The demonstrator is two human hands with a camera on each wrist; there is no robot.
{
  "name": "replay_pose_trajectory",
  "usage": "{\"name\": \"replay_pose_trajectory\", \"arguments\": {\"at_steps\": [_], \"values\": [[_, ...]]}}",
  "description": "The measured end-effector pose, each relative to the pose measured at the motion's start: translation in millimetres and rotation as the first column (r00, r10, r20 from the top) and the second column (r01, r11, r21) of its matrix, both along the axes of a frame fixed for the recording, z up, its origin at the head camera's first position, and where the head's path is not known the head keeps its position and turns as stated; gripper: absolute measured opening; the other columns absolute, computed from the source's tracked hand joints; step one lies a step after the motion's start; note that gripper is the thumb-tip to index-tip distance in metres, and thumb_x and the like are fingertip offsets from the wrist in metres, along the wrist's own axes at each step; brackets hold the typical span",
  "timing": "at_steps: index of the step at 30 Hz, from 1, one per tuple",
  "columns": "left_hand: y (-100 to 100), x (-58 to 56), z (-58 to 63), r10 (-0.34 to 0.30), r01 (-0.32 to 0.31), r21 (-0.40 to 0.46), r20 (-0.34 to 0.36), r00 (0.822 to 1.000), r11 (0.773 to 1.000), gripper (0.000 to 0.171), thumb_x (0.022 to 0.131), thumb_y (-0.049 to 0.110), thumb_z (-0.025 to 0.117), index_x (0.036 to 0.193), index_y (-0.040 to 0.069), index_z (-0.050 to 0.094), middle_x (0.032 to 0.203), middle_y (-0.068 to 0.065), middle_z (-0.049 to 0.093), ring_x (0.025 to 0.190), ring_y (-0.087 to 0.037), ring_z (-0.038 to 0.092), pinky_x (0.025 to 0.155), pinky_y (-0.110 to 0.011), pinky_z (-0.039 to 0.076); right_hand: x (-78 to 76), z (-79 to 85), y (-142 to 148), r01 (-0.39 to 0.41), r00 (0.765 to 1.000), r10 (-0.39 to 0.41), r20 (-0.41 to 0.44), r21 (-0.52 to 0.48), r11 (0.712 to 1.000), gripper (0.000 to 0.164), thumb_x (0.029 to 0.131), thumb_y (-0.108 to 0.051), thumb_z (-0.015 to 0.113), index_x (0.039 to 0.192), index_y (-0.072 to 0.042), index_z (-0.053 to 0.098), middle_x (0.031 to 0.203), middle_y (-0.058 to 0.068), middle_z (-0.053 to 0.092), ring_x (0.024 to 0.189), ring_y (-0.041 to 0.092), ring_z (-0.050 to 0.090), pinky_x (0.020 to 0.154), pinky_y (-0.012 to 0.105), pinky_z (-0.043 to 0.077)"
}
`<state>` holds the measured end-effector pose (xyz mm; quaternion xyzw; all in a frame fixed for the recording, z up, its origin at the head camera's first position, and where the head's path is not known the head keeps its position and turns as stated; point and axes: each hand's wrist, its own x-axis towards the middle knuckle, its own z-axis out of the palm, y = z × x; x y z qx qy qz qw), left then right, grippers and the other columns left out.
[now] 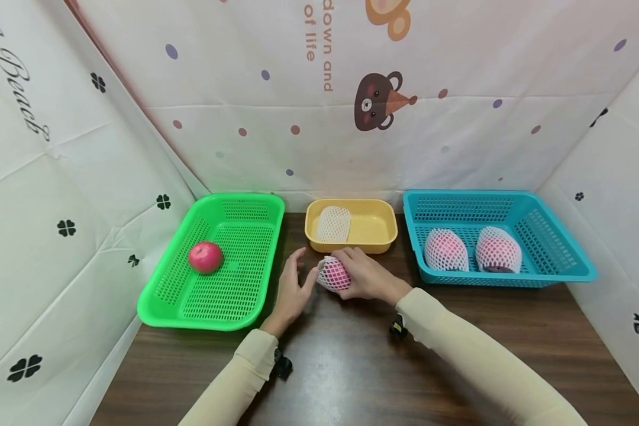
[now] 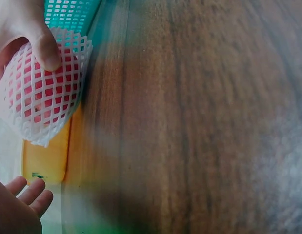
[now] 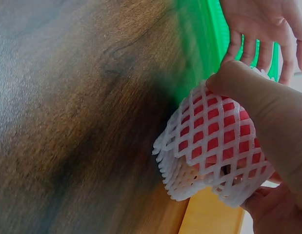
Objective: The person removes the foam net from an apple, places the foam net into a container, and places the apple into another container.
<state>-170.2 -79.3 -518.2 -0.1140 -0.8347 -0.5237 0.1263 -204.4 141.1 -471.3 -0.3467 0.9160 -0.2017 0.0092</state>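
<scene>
A red apple in a white foam net (image 1: 333,274) is held above the dark table by my right hand (image 1: 366,275). In the right wrist view the thumb presses on the foam net (image 3: 219,126), and the net's loose edge stands open at the lower side. My left hand (image 1: 291,287) is just left of it, fingers apart and holding nothing. The left wrist view shows a gap between the left hand (image 2: 19,209) and the net. A bare red apple (image 1: 206,257) lies in the green basket (image 1: 266,296).
Behind the hands stands a yellow tray (image 1: 373,222) with an empty foam net (image 1: 333,223) in it. At the right, a blue basket (image 1: 559,242) holds two netted fruits (image 1: 445,250). Printed cloth walls (image 1: 245,71) bound the brown table (image 1: 341,367).
</scene>
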Motion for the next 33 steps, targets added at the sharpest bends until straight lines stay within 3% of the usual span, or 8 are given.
{"name": "replay_pose_trajectory", "arguments": {"at_steps": [11,19,26,33], "values": [[-2.1,-1.1,-1.3,-0.001,0.001,-0.006,-0.016,1.0,1.0,0.062,0.102,0.033,0.062,0.153,0.005,0.04,0.15,-0.018,0.047,0.124,-0.042,0.053,0.102,-0.057,0.045,1.4,3.7,-1.3,-0.006,0.998,0.004,0.055,0.029,1.0,0.086,0.079,-0.032,0.089,0.149,-0.005,0.046,0.137,0.011,0.055,0.12,0.027,0.051,0.103,0.044,0.048],[-2.4,-0.8,-0.4,0.0,0.0,-0.01,-0.008,1.0,1.0,0.061,0.102,0.032,0.061,0.153,0.006,0.04,0.151,-0.016,0.046,0.125,-0.042,0.053,0.102,-0.058,0.045,1.8,3.9,-3.2,-0.002,0.999,-0.001,0.038,0.062,0.998,0.087,0.08,-0.034,0.088,0.15,-0.007,0.045,0.139,0.01,0.054,0.12,0.026,0.051,0.104,0.044,0.047],[-2.5,0.0,-0.9,0.002,-0.002,-0.02,-0.006,1.0,1.0,0.058,0.102,0.031,0.062,0.152,0.013,0.041,0.15,-0.016,0.047,0.126,-0.042,0.053,0.102,-0.057,0.046,2.9,-1.8,-2.7,0.007,1.0,-0.005,-0.015,0.1,0.995,0.09,0.08,-0.039,0.087,0.153,-0.01,0.042,0.142,0.011,0.05,0.122,0.026,0.049,0.106,0.044,0.046],[-2.4,0.8,2.2,-0.003,0.003,-0.021,-0.001,1.0,1.0,0.059,0.101,0.03,0.063,0.152,0.007,0.042,0.15,-0.015,0.048,0.127,-0.042,0.053,0.103,-0.056,0.046,4.9,-2.0,0.5,0.018,1.0,-0.017,-0.016,0.109,0.994,0.096,0.08,-0.042,0.087,0.157,-0.015,0.036,0.145,0.011,0.047,0.124,0.027,0.047,0.105,0.045,0.046]]}}
